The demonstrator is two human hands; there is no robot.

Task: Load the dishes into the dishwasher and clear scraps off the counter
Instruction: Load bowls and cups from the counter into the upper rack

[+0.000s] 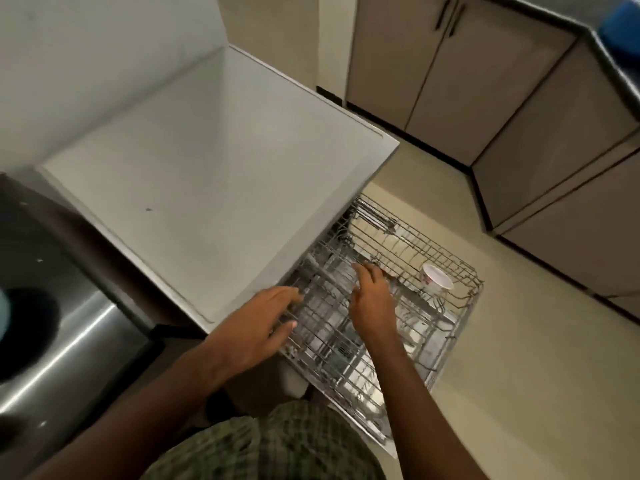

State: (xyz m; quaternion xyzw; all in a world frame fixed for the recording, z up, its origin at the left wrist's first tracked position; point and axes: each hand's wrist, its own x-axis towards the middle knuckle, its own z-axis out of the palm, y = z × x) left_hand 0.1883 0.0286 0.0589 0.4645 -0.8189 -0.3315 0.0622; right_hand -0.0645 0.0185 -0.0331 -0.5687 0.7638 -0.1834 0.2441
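Observation:
The dishwasher's wire rack [408, 237] is pulled out from under the white counter [207, 161], over the open door. A white cup [437, 277] lies on its side near the rack's far right corner. My left hand [263, 317] rests on the rack's near left edge, fingers stretched over the wires. My right hand [372, 296] reaches into the middle of the rack, fingers loosely bent over the wires; I cannot tell whether it holds anything.
A steel sink [52, 323] lies at the left. Beige cabinet doors [450, 64] line the far side and the right. A blue object [623, 26] sits on the dark counter at top right. Tiled floor [536, 358] lies right of the rack.

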